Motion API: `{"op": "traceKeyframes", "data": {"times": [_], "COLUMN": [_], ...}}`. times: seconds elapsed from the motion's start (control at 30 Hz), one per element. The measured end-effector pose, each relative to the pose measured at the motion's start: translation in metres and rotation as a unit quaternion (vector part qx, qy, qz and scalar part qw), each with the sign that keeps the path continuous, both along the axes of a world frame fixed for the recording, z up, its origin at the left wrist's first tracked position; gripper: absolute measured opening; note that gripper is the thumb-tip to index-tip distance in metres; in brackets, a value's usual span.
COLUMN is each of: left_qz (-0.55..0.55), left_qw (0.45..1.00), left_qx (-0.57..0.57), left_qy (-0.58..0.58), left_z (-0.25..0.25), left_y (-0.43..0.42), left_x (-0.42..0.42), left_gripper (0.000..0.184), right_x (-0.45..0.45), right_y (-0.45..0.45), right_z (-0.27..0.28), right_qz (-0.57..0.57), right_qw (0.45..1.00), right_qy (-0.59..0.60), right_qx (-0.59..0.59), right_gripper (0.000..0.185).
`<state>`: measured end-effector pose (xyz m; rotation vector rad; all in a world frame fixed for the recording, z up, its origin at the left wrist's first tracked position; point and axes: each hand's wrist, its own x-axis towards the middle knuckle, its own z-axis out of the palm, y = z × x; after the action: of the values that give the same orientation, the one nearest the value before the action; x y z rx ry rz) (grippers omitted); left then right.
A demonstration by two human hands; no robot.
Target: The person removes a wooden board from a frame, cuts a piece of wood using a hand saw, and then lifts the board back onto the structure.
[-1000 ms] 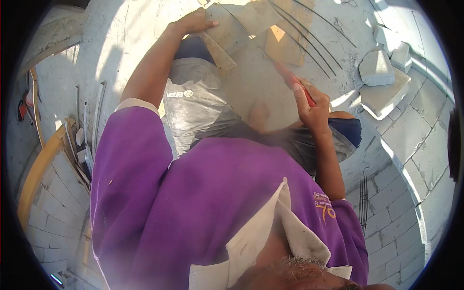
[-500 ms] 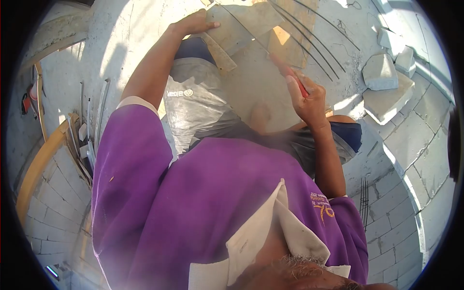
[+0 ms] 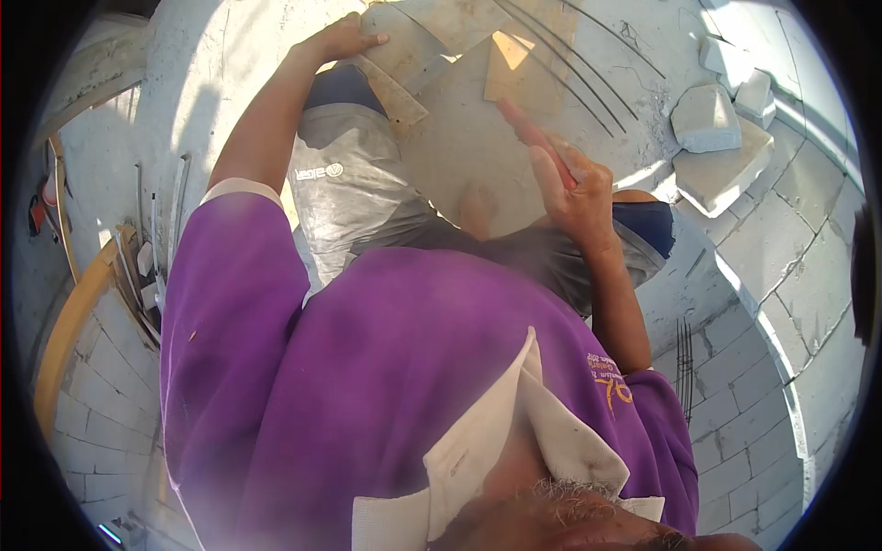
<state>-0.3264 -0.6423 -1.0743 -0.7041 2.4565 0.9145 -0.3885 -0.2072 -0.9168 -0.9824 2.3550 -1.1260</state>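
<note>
At the top left, my left hand [image 3: 342, 39] lies at the edge of a flat grey sheet [image 3: 404, 41], thumb stretched out and apart from the other fingers. My right hand [image 3: 579, 188] is closed around a long red tool [image 3: 535, 136] right of centre, above my bent leg. The tool points up and left towards a tan board [image 3: 507, 72]; its far end is blurred. A narrow board [image 3: 395, 92] lies beside my left knee, below the sheet.
Several thin dark rods [image 3: 574, 78] lie at the top. Broken pale blocks [image 3: 726, 165] are piled at the right, beside a block wall [image 3: 776, 239]. Wood and metal strips [image 3: 138, 266] stand at the left near a curved yellowish beam [image 3: 69, 321]. My foot [image 3: 478, 211] shows between my legs.
My right hand has turned slightly, still around the red tool, whose tip has shifted. My left hand stays by the sheet; the whole view has shifted a little.
</note>
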Motion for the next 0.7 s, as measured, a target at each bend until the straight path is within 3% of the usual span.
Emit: {"op": "traceKeyframes", "data": {"times": [0.13, 0.23, 0.3, 0.37, 0.43, 0.53, 0.6, 0.63, 0.7], "left_qz": [0.0, 0.003, 0.077, 0.252, 0.363, 0.228, 0.284, 0.246, 0.256], "left_qw": [0.996, 0.994, 0.995, 0.965, 0.923, 0.962, 0.946, 0.952, 0.955], "left_qx": [-0.089, -0.105, -0.06, -0.002, 0.036, -0.142, -0.154, -0.184, -0.146], "left_qy": [-0.009, -0.013, 0.0, 0.075, 0.121, 0.052, 0.013, 0.007, -0.037], "left_z": [0.004, 0.021, 0.03, 0.026, -0.013, -0.062, -0.059, -0.07, -0.044], "left_y": [0.005, 0.008, 0.006, -0.002, -0.016, 0.007, 0.017, 0.008, 0.015], "left_x": [0.001, 0.004, 0.015, 0.05, 0.121, 0.216, 0.217, 0.214, 0.207], "left_gripper": [0.086, 0.085, 0.092, 0.098, 0.095, 0.049, 0.046, 0.048, 0.052], "right_x": [0.012, 0.007, -0.007, -0.008, -0.007, -0.008, -0.01, -0.012, -0.019], "right_y": [0.017, 0.029, 0.025, 0.03, 0.032, 0.043, 0.051, 0.052, 0.056], "right_z": [0.01, 0.021, 0.033, 0.038, 0.027, 0.005, -0.007, -0.012, -0.016], "right_qz": [-0.013, -0.043, -0.019, -0.009, 0.005, 0.011, 0.02, -0.013, -0.018], "right_qw": [0.994, 0.997, 0.998, 0.998, 0.999, 0.999, 0.997, 0.996, 0.995], "right_qy": [0.051, -0.02, -0.048, -0.068, -0.042, -0.039, -0.07, -0.081, -0.1], "right_qx": [-0.096, -0.056, -0.025, 0.013, -0.025, -0.025, -0.033, -0.033, -0.018], "right_gripper": [0.029, 0.029, 0.029, 0.029, 0.029, 0.033, 0.035, 0.036, 0.036]}}
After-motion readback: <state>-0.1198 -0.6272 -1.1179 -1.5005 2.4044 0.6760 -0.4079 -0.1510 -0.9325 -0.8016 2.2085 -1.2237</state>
